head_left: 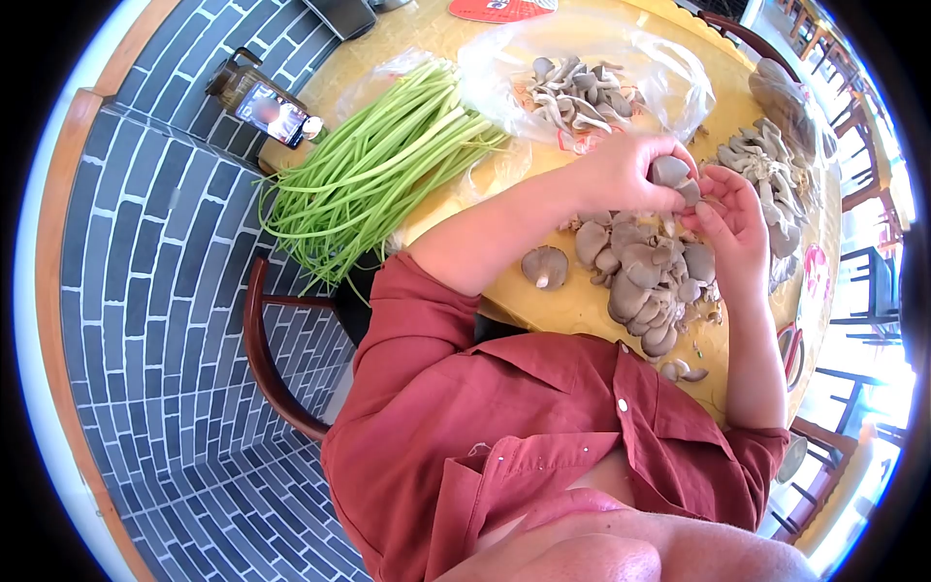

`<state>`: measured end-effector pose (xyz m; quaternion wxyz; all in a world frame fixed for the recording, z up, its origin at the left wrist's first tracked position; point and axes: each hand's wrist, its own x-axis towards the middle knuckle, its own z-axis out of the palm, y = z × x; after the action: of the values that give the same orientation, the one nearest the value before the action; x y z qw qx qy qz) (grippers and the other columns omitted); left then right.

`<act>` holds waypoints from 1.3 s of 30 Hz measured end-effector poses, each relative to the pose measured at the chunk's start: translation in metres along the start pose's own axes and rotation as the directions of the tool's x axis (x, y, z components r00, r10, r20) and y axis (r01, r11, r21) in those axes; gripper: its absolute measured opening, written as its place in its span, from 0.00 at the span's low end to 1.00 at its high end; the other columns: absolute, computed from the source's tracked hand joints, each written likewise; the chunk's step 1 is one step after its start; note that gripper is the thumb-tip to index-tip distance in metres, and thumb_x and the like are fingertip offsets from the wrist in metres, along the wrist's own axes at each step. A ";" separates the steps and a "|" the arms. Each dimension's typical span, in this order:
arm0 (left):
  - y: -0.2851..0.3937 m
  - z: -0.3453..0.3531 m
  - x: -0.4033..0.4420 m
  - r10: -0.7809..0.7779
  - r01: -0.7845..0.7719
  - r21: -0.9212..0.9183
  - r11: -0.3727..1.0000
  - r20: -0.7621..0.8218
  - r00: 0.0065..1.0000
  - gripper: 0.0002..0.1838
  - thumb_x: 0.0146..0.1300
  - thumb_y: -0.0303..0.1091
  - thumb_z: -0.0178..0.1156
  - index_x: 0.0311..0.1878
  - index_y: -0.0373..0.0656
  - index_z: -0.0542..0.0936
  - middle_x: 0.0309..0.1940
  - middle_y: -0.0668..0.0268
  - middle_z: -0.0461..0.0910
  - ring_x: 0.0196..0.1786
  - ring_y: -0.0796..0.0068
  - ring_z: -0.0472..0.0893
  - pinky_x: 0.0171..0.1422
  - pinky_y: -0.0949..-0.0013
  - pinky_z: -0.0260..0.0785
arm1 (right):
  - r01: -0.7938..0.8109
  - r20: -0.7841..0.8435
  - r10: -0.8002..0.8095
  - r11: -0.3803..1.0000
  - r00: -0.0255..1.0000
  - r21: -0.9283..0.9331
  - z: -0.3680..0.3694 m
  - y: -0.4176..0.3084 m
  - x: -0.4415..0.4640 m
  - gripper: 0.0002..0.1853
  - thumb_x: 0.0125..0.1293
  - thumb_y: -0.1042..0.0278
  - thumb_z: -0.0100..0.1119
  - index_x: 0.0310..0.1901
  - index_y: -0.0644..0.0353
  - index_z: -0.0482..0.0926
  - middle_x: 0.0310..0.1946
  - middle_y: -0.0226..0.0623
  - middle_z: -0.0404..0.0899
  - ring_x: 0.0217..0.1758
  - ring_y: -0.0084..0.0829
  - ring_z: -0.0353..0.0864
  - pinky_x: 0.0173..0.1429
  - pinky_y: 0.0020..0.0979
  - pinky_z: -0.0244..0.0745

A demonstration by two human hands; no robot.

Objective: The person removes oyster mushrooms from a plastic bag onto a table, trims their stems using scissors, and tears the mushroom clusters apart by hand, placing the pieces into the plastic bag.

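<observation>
My left hand (642,173) is closed around a small grey oyster mushroom (669,172). The fingers of my right hand (734,225) pinch at the same mushroom from the other side, near its lower end; the exact grip is partly hidden. Just below both hands a pile of oyster mushrooms (645,276) lies on the yellow tabletop (572,306). One single oyster mushroom (545,267) rests apart on the left of that pile. Beyond my hands, more torn oyster mushrooms (582,92) sit in a clear plastic bag (679,73).
A bundle of long green stalks (378,165) spreads over the table's left side. Another oyster mushroom cluster (766,179) lies on the right, near a plastic bag (781,102). A phone (272,113) leans against a jug by the brick wall (145,242). A red fan (499,8) lies at the back.
</observation>
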<state>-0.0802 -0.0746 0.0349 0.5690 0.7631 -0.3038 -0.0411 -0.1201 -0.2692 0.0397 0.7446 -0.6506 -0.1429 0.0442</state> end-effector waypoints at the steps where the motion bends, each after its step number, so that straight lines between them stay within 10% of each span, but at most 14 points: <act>1: 0.001 -0.004 0.001 -0.032 0.032 -0.001 0.999 -0.032 0.999 0.15 0.53 0.32 0.68 0.43 0.41 0.78 0.31 0.71 0.79 0.29 0.84 0.76 0.35 0.78 0.71 | 0.009 0.003 -0.009 1.000 1.000 -0.024 0.000 0.000 0.000 0.18 0.63 0.81 0.54 0.55 0.66 0.67 0.44 0.35 0.73 0.44 0.25 0.78 0.47 0.25 0.76; 5: -0.014 -0.042 0.010 -0.232 0.197 -0.156 0.968 -0.263 0.936 0.17 0.55 0.32 0.64 0.48 0.41 0.78 0.31 0.70 0.81 0.24 0.85 0.75 0.32 0.78 0.70 | 0.003 0.040 0.004 0.986 0.999 -0.169 -0.005 0.005 0.002 0.17 0.62 0.79 0.56 0.53 0.65 0.70 0.44 0.33 0.74 0.45 0.22 0.78 0.48 0.23 0.75; 8: -0.064 -0.082 0.019 -0.060 0.355 0.389 0.850 -0.599 0.799 0.26 0.53 0.39 0.65 0.54 0.37 0.74 0.43 0.58 0.80 0.40 0.68 0.80 0.47 0.68 0.72 | 0.048 0.076 -0.020 0.924 0.997 -0.378 -0.007 0.008 0.002 0.10 0.62 0.77 0.57 0.45 0.64 0.76 0.39 0.30 0.76 0.42 0.20 0.78 0.44 0.22 0.74; 11: -0.085 -0.100 0.012 0.062 0.319 0.730 0.605 -0.442 0.895 0.29 0.52 0.42 0.65 0.55 0.37 0.73 0.56 0.50 0.73 0.60 0.53 0.72 0.64 0.61 0.64 | 0.149 0.113 -0.098 0.728 0.989 -0.669 -0.010 0.003 0.004 0.09 0.60 0.74 0.57 0.42 0.62 0.78 0.37 0.36 0.77 0.39 0.27 0.80 0.42 0.26 0.76; 16: -0.067 -0.073 0.008 0.288 0.204 0.944 0.261 -0.278 0.917 0.19 0.55 0.34 0.61 0.52 0.42 0.77 0.56 0.59 0.75 0.55 0.50 0.74 0.58 0.56 0.69 | 0.153 0.134 -0.076 0.598 0.988 -0.786 -0.024 0.009 0.009 0.08 0.60 0.70 0.56 0.41 0.61 0.78 0.35 0.40 0.78 0.39 0.37 0.80 0.43 0.32 0.75; 21: -0.018 -0.050 0.005 -0.005 -0.012 0.700 0.714 0.023 1.000 0.19 0.51 0.28 0.58 0.49 0.46 0.78 0.46 0.61 0.79 0.52 0.57 0.75 0.55 0.61 0.70 | 0.246 0.206 -0.136 0.486 0.969 -0.838 -0.027 0.019 0.009 0.07 0.60 0.70 0.54 0.38 0.60 0.77 0.35 0.42 0.78 0.39 0.44 0.78 0.43 0.38 0.73; 26: -0.027 -0.042 -0.002 -0.064 -0.266 0.563 0.782 0.498 0.865 0.22 0.45 0.25 0.55 0.48 0.44 0.78 0.43 0.60 0.79 0.50 0.62 0.75 0.55 0.63 0.68 | 0.305 0.272 -0.138 0.477 0.952 -0.824 -0.023 0.016 0.007 0.07 0.59 0.70 0.55 0.38 0.61 0.77 0.34 0.42 0.78 0.38 0.45 0.78 0.42 0.38 0.74; 39: 0.004 -0.032 -0.001 0.105 -0.142 0.158 0.977 0.220 0.970 0.22 0.47 0.16 0.58 0.49 0.42 0.77 0.35 0.69 0.73 0.40 0.79 0.76 0.44 0.76 0.69 | 0.251 0.269 -0.094 0.727 0.959 -0.639 -0.010 0.017 0.005 0.16 0.58 0.62 0.63 0.45 0.62 0.77 0.36 0.40 0.79 0.35 0.31 0.80 0.40 0.31 0.75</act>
<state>-0.0699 -0.0475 0.0492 0.4669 0.7804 -0.4117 -0.0593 -0.1106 -0.2744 0.0231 0.4431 -0.8482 -0.2901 -0.0082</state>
